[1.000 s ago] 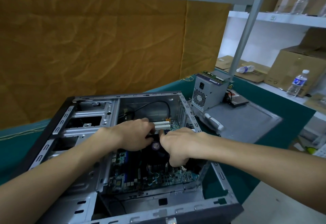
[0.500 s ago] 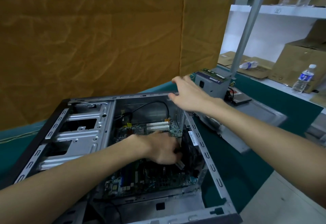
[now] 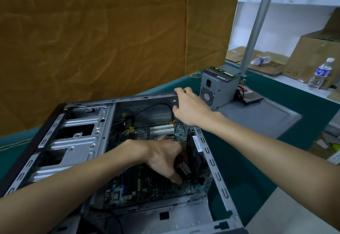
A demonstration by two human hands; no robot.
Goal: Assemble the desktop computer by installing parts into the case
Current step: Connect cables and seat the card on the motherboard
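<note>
L hand (image 3: 163,160) is down inside the case (image 3: 211,162), fingers curled round a dark part w/ a metal tab next to the black fan (image 3: 196,158) at the rear wall, prob. holding it in line over the board (image 3: 147,187) to seat it; exactly what the part is, can't tell. R hand (image 3: 189,105) grips the case's far top corner, fingers hooked over the rim, likely to brace the case vs. the push. Case lies open on its side on the green desk (image 3: 239,160); PSU (image 3: 217,90) stands just behind on a grey panel (image 3: 266,119), not yet fitted, so it's apparently staged within reach for a later step.
</note>
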